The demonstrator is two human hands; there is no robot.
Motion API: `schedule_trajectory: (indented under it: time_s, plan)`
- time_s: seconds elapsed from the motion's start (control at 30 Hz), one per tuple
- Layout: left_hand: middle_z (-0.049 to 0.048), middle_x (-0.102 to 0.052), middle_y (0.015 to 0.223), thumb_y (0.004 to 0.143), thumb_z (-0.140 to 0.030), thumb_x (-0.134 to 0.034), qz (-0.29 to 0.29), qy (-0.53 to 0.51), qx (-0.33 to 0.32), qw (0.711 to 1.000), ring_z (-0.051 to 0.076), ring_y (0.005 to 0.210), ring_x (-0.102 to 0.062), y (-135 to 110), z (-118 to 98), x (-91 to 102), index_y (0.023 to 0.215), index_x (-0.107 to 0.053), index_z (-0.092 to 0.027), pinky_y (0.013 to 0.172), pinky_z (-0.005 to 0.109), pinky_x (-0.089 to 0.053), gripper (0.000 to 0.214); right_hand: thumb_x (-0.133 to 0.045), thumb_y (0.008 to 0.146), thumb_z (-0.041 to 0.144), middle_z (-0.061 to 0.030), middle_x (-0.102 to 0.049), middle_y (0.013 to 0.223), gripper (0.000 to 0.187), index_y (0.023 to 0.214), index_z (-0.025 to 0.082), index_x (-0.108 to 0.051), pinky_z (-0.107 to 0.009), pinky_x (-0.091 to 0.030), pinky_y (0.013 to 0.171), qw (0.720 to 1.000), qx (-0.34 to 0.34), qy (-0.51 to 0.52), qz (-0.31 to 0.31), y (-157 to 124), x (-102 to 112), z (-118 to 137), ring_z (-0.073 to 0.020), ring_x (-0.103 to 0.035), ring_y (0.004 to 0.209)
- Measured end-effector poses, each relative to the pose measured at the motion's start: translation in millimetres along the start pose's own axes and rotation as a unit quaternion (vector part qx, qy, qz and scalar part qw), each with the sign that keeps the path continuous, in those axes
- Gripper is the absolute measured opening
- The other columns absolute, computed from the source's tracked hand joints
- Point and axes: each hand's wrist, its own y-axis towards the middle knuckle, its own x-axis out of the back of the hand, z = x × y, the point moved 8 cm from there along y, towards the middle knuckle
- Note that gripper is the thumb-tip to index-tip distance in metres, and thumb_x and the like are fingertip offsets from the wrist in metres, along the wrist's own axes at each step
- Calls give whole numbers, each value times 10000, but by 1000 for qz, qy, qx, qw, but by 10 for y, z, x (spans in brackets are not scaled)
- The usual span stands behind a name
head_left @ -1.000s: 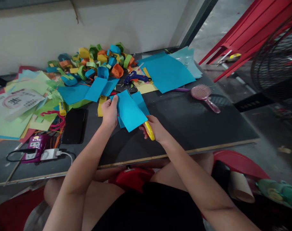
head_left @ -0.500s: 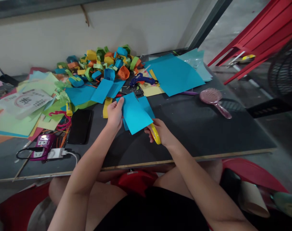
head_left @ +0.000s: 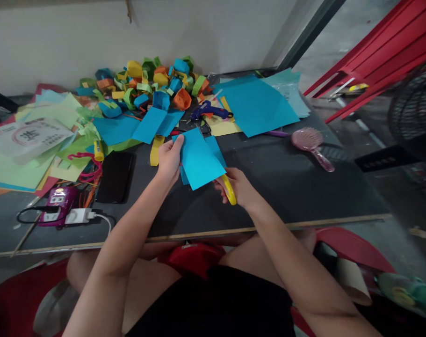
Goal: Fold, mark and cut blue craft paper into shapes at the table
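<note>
Paper (head_left: 201, 160) looks bright blue, plain and straight-edged.

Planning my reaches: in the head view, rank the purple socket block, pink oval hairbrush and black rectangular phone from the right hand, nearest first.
From the right hand:
1. Pink oval hairbrush, to its right, farther back.
2. Black rectangular phone, to its left.
3. Purple socket block, farther left.

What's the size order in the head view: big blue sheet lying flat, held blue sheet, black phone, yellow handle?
1. Big blue sheet
2. Held blue sheet, black phone: look alike, can't rank
3. Yellow handle
</note>
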Motion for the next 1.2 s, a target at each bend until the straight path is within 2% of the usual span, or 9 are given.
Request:
schedule_trajectory:
  time_s: [0.47,0.63,0.73,0.8,0.83,0.93,1.07,1.13,1.2]
  plan:
    - [-60,-385,463,815,-426,-713,-9,24,12,1000,67,409,-383,65,60,38,582,-487,-194,441,218,-368,399,-761,660,559,67,-435,432,423,657,197,-543,-222,-385,271,999,-28,-43,-10,47,-23,-99,-67,-365,315]
    - [-49,-400,503,835,-427,-692,-13,59,-40,997,87,463,-406,103,-79,87,588,-502,-201,481,238,-352,385,-642,729,676,26,-476,468,489,671,194,-584,-248,-403,357,986,54,-131,-92,53,343,97,-105,-446,384]
    - [-48,-327,490,782,-364,-761,12,200,-143,969,97,487,-385,152,-406,155,507,-424,-203,494,254,-301,463,-554,777,704,-18,-514,489,533,664,188,-627,-281,-396,438,935,88,-292,-182,55,734,297,-168,-536,465]
    - [-45,-310,477,709,-293,-827,58,324,-178,927,107,511,-375,210,-582,205,475,-416,-201,508,275,-268,482,-537,801,666,-64,-562,525,515,647,188,-651,-314,-402,504,878,63,-423,-214,90,963,373,-232,-604,560]
    - [-46,-290,475,690,-283,-843,44,364,-194,910,113,523,-366,246,-686,299,473,-406,-206,519,282,-262,494,-544,806,636,-92,-600,568,492,653,185,-665,-331,-413,542,848,51,-478,-224,112,1064,406,-263,-635,622]
    - [-50,-240,507,736,-336,-813,-55,424,-243,871,122,585,-363,319,-1004,659,503,-323,-226,567,284,-285,554,-591,796,551,-166,-685,747,404,748,169,-713,-381,-445,634,780,23,-575,-247,176,1322,465,-332,-674,779]
    - [-43,-231,548,694,-434,-827,-176,504,-258,805,165,688,-462,322,-1205,969,564,-234,-245,643,293,-316,636,-654,778,518,-234,-704,925,436,948,124,-731,-432,-454,687,749,2,-597,-288,192,1563,517,-394,-667,902]
    - [-35,-326,588,698,-540,-791,-248,529,-255,770,204,753,-525,286,-1230,1055,627,-332,-247,686,311,-341,549,-647,811,454,-265,-694,998,419,1014,94,-720,-447,-453,725,733,38,-600,-318,154,1549,612,-412,-648,981]
    - [-11,-471,686,756,-585,-722,-285,534,-243,758,247,856,-588,276,-1183,1083,845,-500,-210,741,338,-368,444,-605,857,364,-269,-684,1062,351,1038,82,-709,-444,-453,775,726,111,-590,-336,105,1396,737,-393,-628,1043]
